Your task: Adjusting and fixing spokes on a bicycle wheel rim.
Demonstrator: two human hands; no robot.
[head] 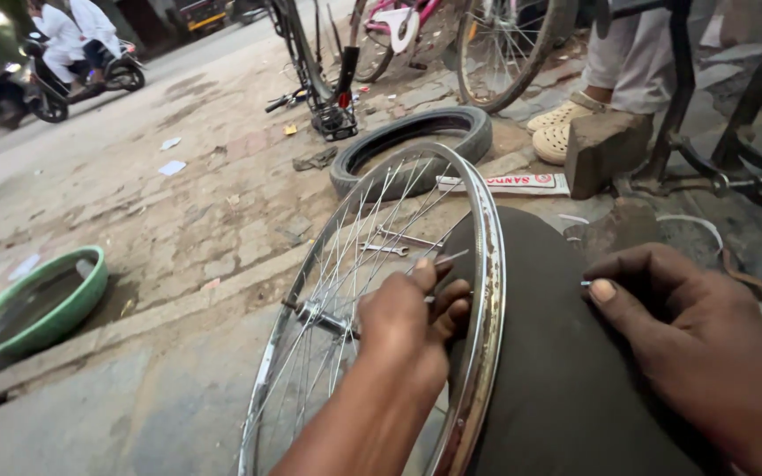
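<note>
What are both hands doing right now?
Left hand: shut on a spoke inside the wheel rim.
Right hand: pinching a small thin piece; kind unclear.

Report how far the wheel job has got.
Done: the tyre is off and lies on the ground; the rim is bare. In hand: the left hand pinches a spoke by the rim, and the right hand holds a small piece outside it. Left: the tyre is not back on.

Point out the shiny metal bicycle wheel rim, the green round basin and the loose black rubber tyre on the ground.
Shiny metal bicycle wheel rim (pixel 490 264): head view, on its rusty right edge.
Green round basin (pixel 77 310): head view, on its near wall.
Loose black rubber tyre (pixel 478 130): head view, on its right sidewall.
</note>
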